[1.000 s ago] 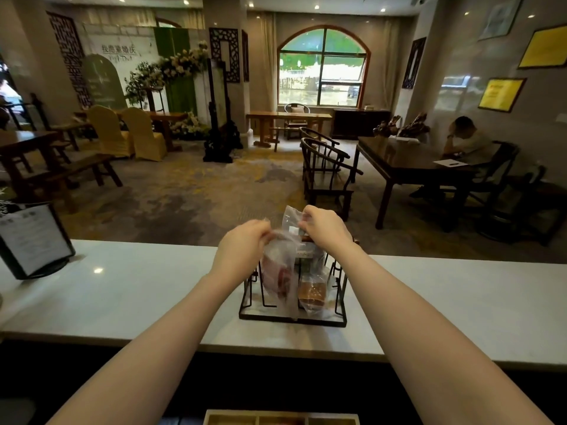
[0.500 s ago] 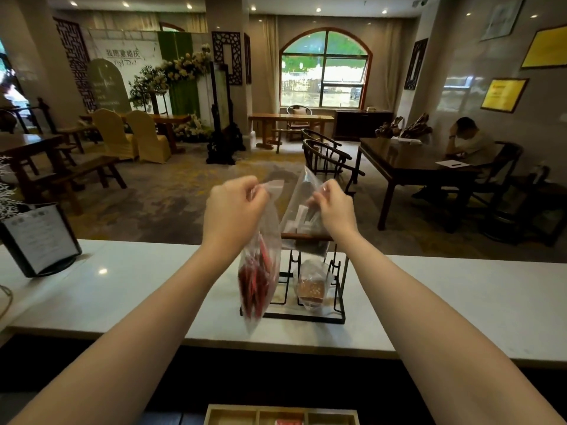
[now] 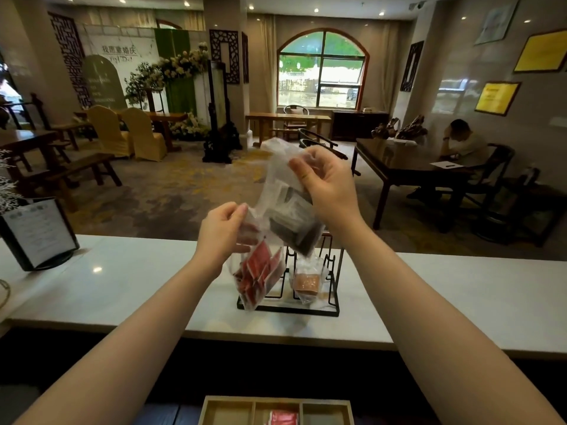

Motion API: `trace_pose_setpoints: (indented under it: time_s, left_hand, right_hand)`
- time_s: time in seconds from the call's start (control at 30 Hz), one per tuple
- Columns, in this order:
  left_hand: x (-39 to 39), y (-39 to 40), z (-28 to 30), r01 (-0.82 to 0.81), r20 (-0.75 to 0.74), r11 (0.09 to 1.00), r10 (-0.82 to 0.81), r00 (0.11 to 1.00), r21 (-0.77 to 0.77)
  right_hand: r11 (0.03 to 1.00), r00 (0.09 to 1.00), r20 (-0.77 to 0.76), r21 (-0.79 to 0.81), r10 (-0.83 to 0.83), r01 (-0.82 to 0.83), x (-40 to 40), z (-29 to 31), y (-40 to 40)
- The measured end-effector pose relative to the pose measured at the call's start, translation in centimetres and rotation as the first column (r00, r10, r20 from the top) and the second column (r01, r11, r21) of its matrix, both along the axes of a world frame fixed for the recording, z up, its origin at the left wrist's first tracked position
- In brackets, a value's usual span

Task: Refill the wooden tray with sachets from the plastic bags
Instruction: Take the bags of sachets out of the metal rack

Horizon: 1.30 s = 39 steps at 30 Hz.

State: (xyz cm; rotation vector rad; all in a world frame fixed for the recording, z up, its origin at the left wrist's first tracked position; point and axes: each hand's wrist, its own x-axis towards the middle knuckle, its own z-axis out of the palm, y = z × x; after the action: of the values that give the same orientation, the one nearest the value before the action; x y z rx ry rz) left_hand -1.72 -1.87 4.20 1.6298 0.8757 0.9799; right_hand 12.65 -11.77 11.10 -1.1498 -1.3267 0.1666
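Observation:
My left hand (image 3: 225, 230) grips the top of a clear plastic bag of red sachets (image 3: 257, 276) that hangs in front of a black wire rack (image 3: 333, 283). My right hand (image 3: 328, 184) holds up a second clear bag of dark and white sachets (image 3: 290, 210), tilted above the rack. A third bag with brown sachets (image 3: 306, 283) sits inside the rack. The wooden tray (image 3: 276, 411) lies at the bottom edge, below the counter, with divided compartments and a red sachet (image 3: 283, 418) in the middle one.
The white counter (image 3: 122, 286) runs across in front of me. A black-framed sign stand (image 3: 38, 237) sits on it at the far left. Beyond are chairs, dark tables and a seated person (image 3: 466, 145) at the right.
Both hands lifted bags out of the rack. The left hand then came down with the red-sachet bag, while the right hand stayed raised and tilted its bag.

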Motion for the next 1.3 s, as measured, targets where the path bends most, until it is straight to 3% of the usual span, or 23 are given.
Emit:
trace_pose_setpoints:
  time_s: [0.07,0.17,0.23,0.33,0.43,0.57,0.67,0.7,0.77,0.83,0.87,0.93,0.97,1.03,1.1,1.17,1.23,1.3]
  left_hand:
    - [-0.2,0.1,-0.2,-0.022,-0.011,1.0,0.022,1.0,-0.013]
    - [-0.2,-0.2,-0.2,-0.051,-0.046,0.998,0.053,0.998,0.043]
    - [-0.2,-0.5,0.1,-0.008,-0.04,1.0,0.008,0.999,0.017]
    - [-0.4,-1.6,1.1,0.115,0.042,0.992,-0.113,0.993,-0.056]
    - [-0.7,-2.7,1.7,0.158,-0.008,0.987,-0.158,0.987,0.0]
    - [-1.3,-3.3,1.0,0.396,-0.251,0.901,-0.348,0.903,0.177]
    - [-1.2,-2.9,-0.2,0.318,-0.261,0.928,-0.263,0.929,0.196]
    - [-1.0,-2.8,-0.5,0.292,-0.263,0.927,-0.228,0.937,0.235]
    - [-0.7,-2.6,-0.9,0.225,-0.292,0.911,-0.124,0.948,0.345]
    - [-0.4,-2.0,-1.3,0.17,-0.336,0.887,-0.018,0.942,0.429]
    - [-0.3,-1.5,-1.6,0.16,-0.363,0.877,0.018,0.932,0.453]
    - [-0.2,-0.6,-2.5,0.188,-0.436,0.856,0.049,0.899,0.482]
    - [0.0,-0.1,-2.9,0.228,-0.475,0.826,0.055,0.878,0.516]
    - [0.6,1.0,-3.9,0.326,-0.526,0.735,0.049,0.849,0.595]
    - [1.2,2.3,-4.8,0.411,-0.607,0.674,0.07,0.791,0.613]
    - [1.7,3.3,-5.9,0.506,-0.727,0.646,0.112,0.677,0.571]
    - [2.0,3.7,-6.9,0.537,-0.774,0.634,0.159,0.613,0.556]
    - [2.3,3.8,-7.2,0.527,-0.766,0.615,0.208,0.609,0.586]
  right_hand:
    - [0.996,0.994,-0.061,0.007,0.085,-0.085,-0.2,-0.4,-0.9]
    - [0.941,0.945,-0.193,-0.161,0.265,-0.297,-0.5,-1.4,-1.5]
    - [0.93,0.974,-0.057,-0.29,0.22,-0.227,-0.9,-2.7,-1.1]
    - [0.937,0.98,0.186,-0.349,0.076,-0.007,-1.2,-4.6,-0.2]
    - [0.939,0.99,0.14,-0.342,0.032,0.018,-1.6,-6.1,0.0]
    - [0.94,0.988,0.082,-0.307,-0.132,0.151,-2.1,-7.9,0.3]
    - [0.928,0.993,0.056,-0.356,-0.101,0.114,-1.7,-8.5,0.4]
    - [0.925,0.997,0.006,-0.371,-0.082,0.078,-1.4,-8.4,0.5]
    - [0.932,0.965,-0.245,-0.362,-0.092,-0.003,-0.6,-8.3,0.3]
    - [0.946,0.909,-0.378,-0.321,-0.177,0.051,0.9,-8.6,-0.2]
    - [0.933,0.928,-0.284,-0.33,-0.24,0.141,1.8,-9.1,-0.6]
    - [0.837,0.936,0.213,-0.424,-0.279,0.346,3.1,-10.9,-1.2]
    - [0.759,0.848,0.487,-0.465,-0.211,0.456,3.1,-12.0,-1.4]
    - [0.697,0.603,0.795,-0.399,-0.059,0.596,2.9,-14.2,-1.4]
    - [0.722,0.386,0.921,-0.298,0.046,0.625,2.3,-15.9,-1.1]
    - [0.718,0.253,0.965,-0.22,0.063,0.66,2.2,-17.2,-1.1]
    - [0.711,0.191,0.981,-0.152,0.026,0.686,2.3,-17.9,-1.2]
    - [0.706,0.197,0.98,-0.14,0.0,0.694,2.3,-17.9,-1.3]
